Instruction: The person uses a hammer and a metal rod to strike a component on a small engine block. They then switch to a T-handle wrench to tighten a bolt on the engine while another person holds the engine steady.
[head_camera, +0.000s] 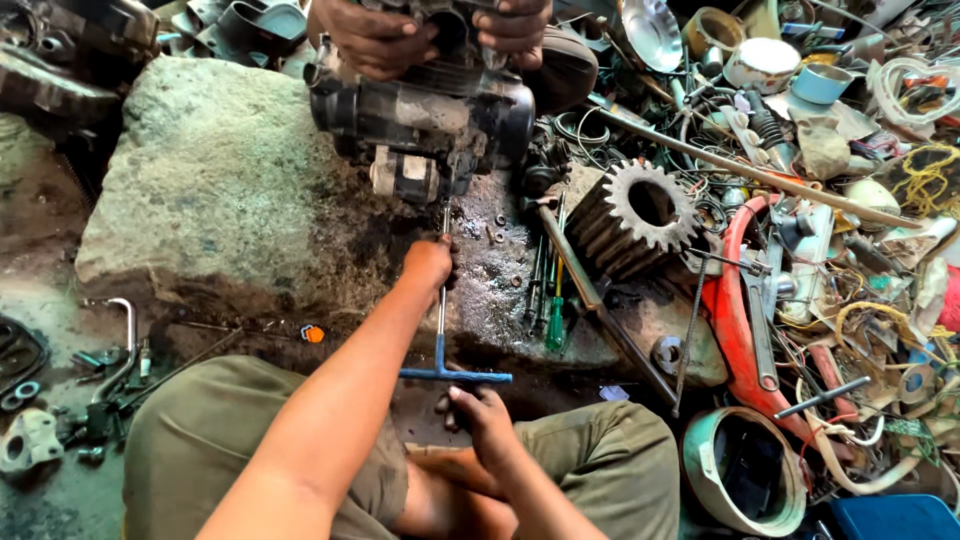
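Head view looks down on a small engine (420, 110) resting on a grey stone slab (210, 190) at the top centre of the frame. A T-handle wrench (443, 320) runs from the engine's underside down the middle of the picture to its blue crossbar (455, 376) near the lower centre.

The left hand (428, 262) is closed around the wrench's shaft partway up, just below the engine. The right hand (478, 410) sits at the crossbar, fingers curled loosely against its underside; whether it fully grips the bar I cannot tell. Another person's two hands (375, 35) (515, 25) press down on the engine from the top edge of the frame, steadying it.

To do this step well, the shaft seems best kept in a straight line with the fastener, so the socket stays seated; the left hand serves as a guide, not a brake, and should stay loose enough to let the shaft spin. The turning force is better applied evenly at both ends of the crossbar. The slab is wet and oily, so a slip is a fair risk.

Right of the shaft lie a green-handled screwdriver (556, 325), a large toothed gear (640, 215) and loose nuts (497, 235). The right third of the frame is a heap of scrap parts and wire.
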